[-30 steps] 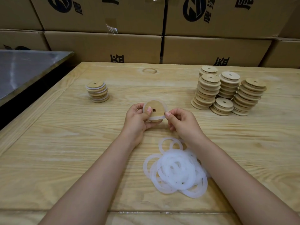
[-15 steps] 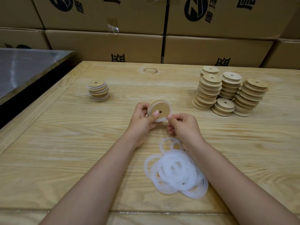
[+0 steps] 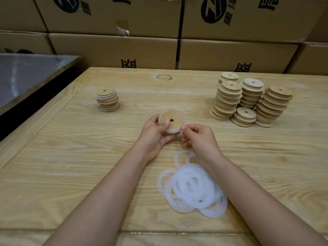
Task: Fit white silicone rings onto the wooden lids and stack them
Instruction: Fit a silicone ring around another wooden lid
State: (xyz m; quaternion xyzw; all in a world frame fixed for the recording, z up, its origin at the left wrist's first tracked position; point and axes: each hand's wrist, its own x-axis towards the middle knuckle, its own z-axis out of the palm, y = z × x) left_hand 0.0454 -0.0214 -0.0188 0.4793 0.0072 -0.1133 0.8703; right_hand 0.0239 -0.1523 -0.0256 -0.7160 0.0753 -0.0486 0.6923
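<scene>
Held in the left hand's (image 3: 154, 134) grip above the bench (image 3: 71, 157) is a lid (image 3: 171, 121); its ring (image 3: 174, 130) is pinched by the right hand (image 3: 198, 139).

A pale wooden bench (image 3: 62, 157) fills most of the view, its grain running side to side, with a raised border strip along the left edge and a seam across the near edge. Near its far edge sits a faint ring-shaped mark (image 3: 164, 77) in the wood. To the left, apart from the bench across a dark gap, lies a grey metal surface (image 3: 26, 77) — dull, with soft reflections. Behind everything stand brown cardboard boxes (image 3: 113, 48), stacked in rows and reaching past the top of the view, printed with dark logos and characters — one carries a strip of clear tape (image 3: 122, 27) on its front.
</scene>
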